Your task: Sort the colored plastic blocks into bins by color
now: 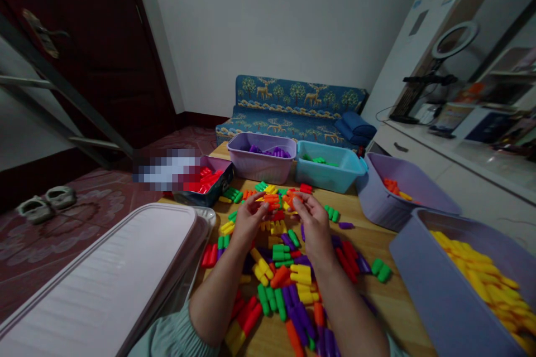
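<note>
Loose plastic building blocks shaped like joined bullet-ended tubes lie spread over the wooden table. My left hand (248, 218) is at the far part of the pile, thumb and fingers closed around an orange block (271, 199). Close beside it, my right hand (315, 220) pinches another orange block (290, 198) between thumb and fingers. Below my hands are green blocks (281, 252), yellow blocks (300, 274) and purple blocks (298, 312). Red blocks (348, 261) lie by my right forearm.
Along the back stand a box of red blocks (221, 188), a lilac bin (262, 164) with purple ones and a turquoise bin (326, 173) with green ones. At right are a bin (385, 209) with orange blocks and a bin (435, 284) with yellow. A pale lid (100, 273) lies left.
</note>
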Demonstrator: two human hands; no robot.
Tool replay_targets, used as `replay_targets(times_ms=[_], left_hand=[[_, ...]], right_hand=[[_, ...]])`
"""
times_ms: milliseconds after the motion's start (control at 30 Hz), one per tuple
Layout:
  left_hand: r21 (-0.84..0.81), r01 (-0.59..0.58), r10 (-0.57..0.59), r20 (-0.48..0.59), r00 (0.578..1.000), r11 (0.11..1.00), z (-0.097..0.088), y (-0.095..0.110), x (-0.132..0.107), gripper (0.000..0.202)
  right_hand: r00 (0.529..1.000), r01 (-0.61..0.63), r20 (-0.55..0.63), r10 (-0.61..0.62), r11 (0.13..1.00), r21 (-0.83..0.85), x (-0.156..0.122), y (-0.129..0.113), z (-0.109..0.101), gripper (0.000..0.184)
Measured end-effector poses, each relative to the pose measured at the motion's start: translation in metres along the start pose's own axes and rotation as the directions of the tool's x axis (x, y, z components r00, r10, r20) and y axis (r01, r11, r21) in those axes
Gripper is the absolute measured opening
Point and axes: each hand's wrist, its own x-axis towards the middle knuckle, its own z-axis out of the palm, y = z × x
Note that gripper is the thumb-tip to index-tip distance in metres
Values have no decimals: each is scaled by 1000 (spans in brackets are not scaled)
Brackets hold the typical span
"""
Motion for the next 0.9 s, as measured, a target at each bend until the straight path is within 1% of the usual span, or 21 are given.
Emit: replay_targets(times_ms=[67,167,233,367,433,500,600,633,667,767,833,900], left_hand=[[-19,21,-20,72,997,1000,0,1,-2,67],[-25,25,-21,151,988,999,0,2,-5,63],[-11,9,-7,177,984,1000,0,4,-6,58],[70,-46,29,223,974,996,1,4,-5,54],[88,-61,40,221,974,994,2,2,-4,48],[87,-72,54,202,978,994,2,0,-2,43],[117,-108,85,187,979,987,2,-4,-1,39],[131,-124,98,191,977,984,2,-4,-1,39],[145,-144,115,193,974,979,2,-4,-2,39],[193,-201,162,202,966,960,5,-1,-4,43],[233,-216,167,213,963,948,6,2,-6,44],[269,-211,151,228,962,940,6,3,-6,45]], right_hand=[[998,40,55,-35,993,-109,-1,5,1,33],[993,36,113,-12,975,-219,0,13,1,29],[992,24,129,8,970,-244,0,15,0,27],[989,92,139,-48,940,-328,-1,13,-1,21],[990,93,134,-48,931,-352,-1,14,0,21],[993,65,110,-30,942,-328,-1,16,2,29],[996,-22,83,44,969,-245,0,20,2,55],[991,-60,99,84,973,-222,1,21,2,59],[983,-97,135,126,974,-203,1,20,1,58],[947,-165,247,203,972,-167,3,17,-3,40],[941,-189,257,223,970,-151,2,14,-4,33],[948,-206,221,230,970,-128,1,12,-3,32]])
